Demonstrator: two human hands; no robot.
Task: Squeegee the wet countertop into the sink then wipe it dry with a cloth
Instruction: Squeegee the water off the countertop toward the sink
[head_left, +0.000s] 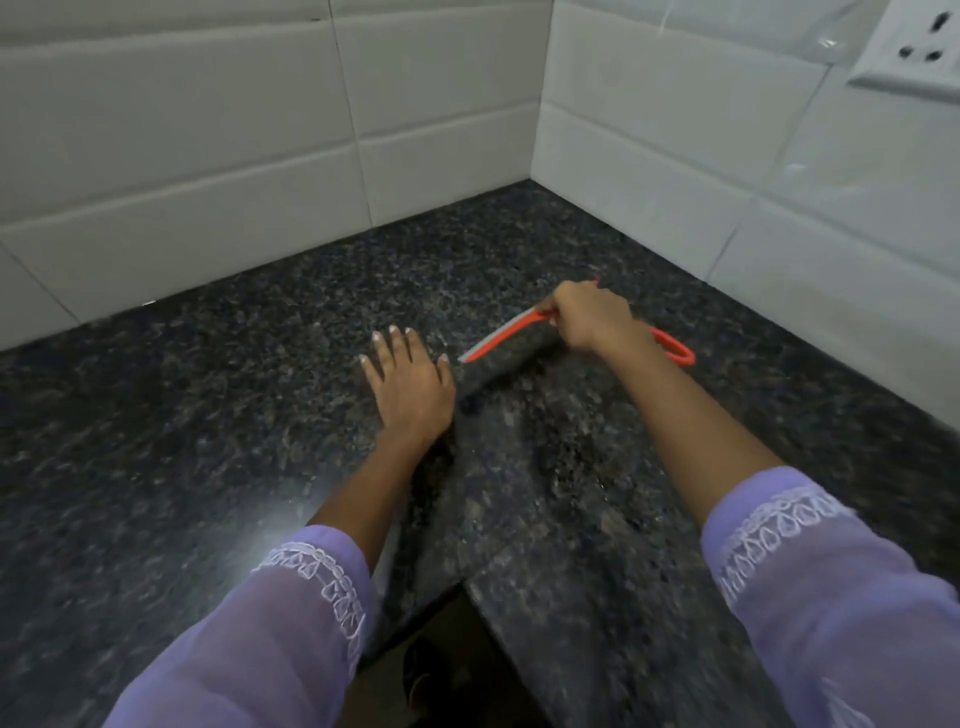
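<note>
A dark speckled granite countertop (208, 415) fills the corner between two tiled walls. My right hand (592, 317) grips an orange squeegee (511, 335) by its handle, whose orange loop (678, 351) sticks out behind my wrist. The blade edge rests on the counter and points left toward my left hand. My left hand (410, 384) lies flat on the counter just left of the blade tip, fingers spread, holding nothing. No sink or cloth is in view.
White tiled walls (260, 130) meet in a corner behind the counter. A white wall socket (914, 47) sits at the top right. The counter's inner front edge (457, 587) lies near the bottom centre, with dark floor below.
</note>
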